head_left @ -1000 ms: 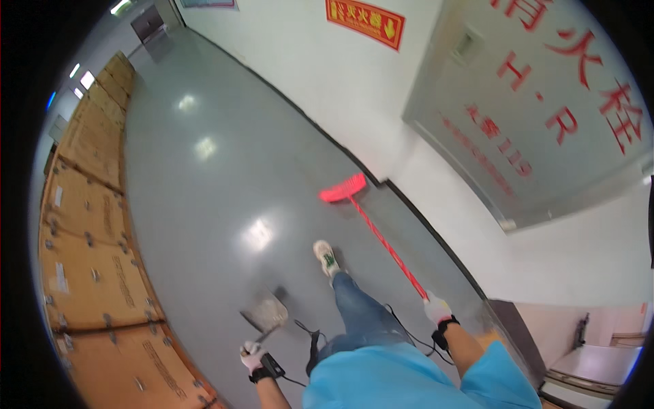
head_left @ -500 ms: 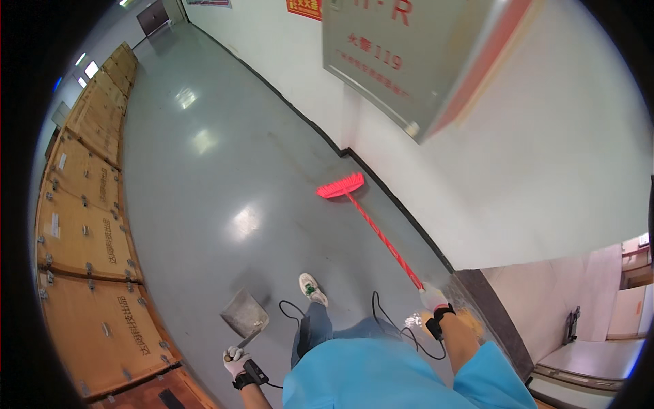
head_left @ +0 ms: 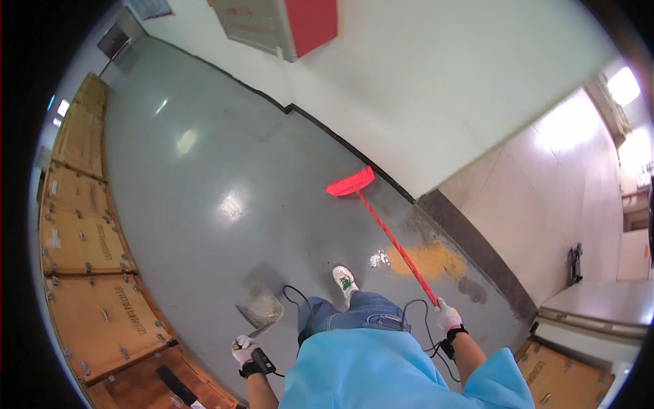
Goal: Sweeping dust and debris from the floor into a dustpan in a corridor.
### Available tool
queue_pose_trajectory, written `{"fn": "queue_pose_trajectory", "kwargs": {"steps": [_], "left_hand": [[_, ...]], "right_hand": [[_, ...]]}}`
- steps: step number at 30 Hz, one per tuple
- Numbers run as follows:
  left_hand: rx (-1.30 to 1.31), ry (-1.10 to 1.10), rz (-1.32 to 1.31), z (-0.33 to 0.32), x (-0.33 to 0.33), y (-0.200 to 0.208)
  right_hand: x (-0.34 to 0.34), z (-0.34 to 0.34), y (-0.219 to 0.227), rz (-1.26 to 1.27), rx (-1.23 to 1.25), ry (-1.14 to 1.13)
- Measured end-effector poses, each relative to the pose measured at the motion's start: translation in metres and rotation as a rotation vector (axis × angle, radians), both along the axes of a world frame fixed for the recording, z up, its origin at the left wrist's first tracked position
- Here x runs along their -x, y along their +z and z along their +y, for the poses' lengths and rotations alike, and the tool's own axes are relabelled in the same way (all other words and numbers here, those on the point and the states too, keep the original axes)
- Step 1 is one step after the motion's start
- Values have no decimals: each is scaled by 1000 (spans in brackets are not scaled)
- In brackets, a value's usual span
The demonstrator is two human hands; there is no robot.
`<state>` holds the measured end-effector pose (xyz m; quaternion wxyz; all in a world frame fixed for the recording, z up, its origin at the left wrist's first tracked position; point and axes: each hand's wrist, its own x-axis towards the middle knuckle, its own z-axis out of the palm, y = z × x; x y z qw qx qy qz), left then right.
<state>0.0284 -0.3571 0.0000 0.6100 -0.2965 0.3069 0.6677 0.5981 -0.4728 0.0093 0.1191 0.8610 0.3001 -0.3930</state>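
My right hand, in a white glove, grips the upper end of a red broom. The broom slants away from me, its bristly head close to the dark strip at the wall's foot. At the lower left my gloved left hand is closed round the handle of a grey dustpan, held beside my leg with its pan facing forward. Each wrist wears a black strap with a small device and a cable. A patch of shiny whitish bits lies on the floor between my shoe and the broom handle.
Wooden crates with metal clasps line the left side. A white wall carries a grey and red box. On the right are a yellow floor patch, a dark threshold strip and another crate.
I have moved forward and the view has turned, so the wall box sits farther up and left. The yellow patch and whitish bits now show more fully. Both hands keep their holds.
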Motion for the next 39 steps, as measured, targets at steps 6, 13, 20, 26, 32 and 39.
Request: {"fn": "queue_pose_trajectory", "kwargs": {"steps": [6,13,20,26,32,39], "left_hand": [[74,-41,129,-65,-32,-12],[-82,-91,-19,-154,-79,-11],[-56,60,-98,-264,-86,-1],[145,105,-94,-267,-80,29],[378,142,65,-257,-71,16],[532,193,62,-245,-83,12]], "right_hand": [[-17,-50,-20,51,-59,-37],[-31,-174,-17,124,-202,-1],[-49,-330,52,141,-90,103],[-65,-302,155,131,-27,-6],[-99,-218,115,193,-131,77],[-30,67,9,298,-212,349]]}}
